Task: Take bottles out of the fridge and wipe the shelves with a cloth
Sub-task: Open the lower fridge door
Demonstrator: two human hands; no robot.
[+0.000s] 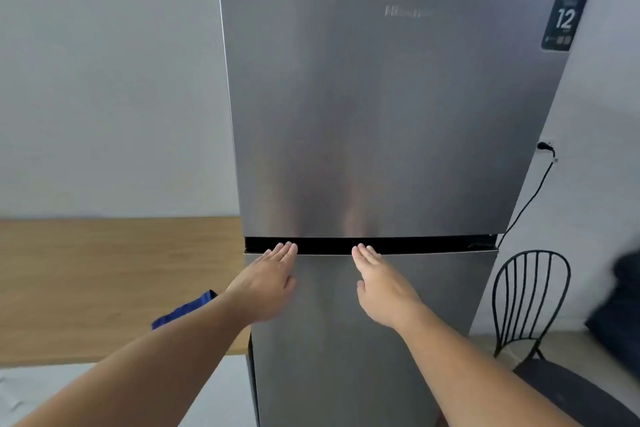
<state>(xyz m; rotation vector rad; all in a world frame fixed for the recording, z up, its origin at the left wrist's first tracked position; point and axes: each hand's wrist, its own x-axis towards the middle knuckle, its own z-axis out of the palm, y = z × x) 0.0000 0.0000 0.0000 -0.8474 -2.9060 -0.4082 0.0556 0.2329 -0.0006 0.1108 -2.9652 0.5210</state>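
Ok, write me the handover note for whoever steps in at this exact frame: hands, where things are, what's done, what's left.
Left hand: open, flat, fingertips at the black gap between the two doors, holding nothing.
Right hand: the same, empty, fingers reaching the gap.
Tall brushed-steel fridge: both doors shut; no bottles or shelves visible.
Blue cloth: lying on the light wooden tabletop left of the fridge, partly hidden behind the left forearm.
Done: nothing yet.
Left: open a door, take the bottles out, fetch the cloth, wipe the shelves.

Home room, steel fridge [381, 114] by plain wall, wooden table [104, 270], wire chair [530, 305]
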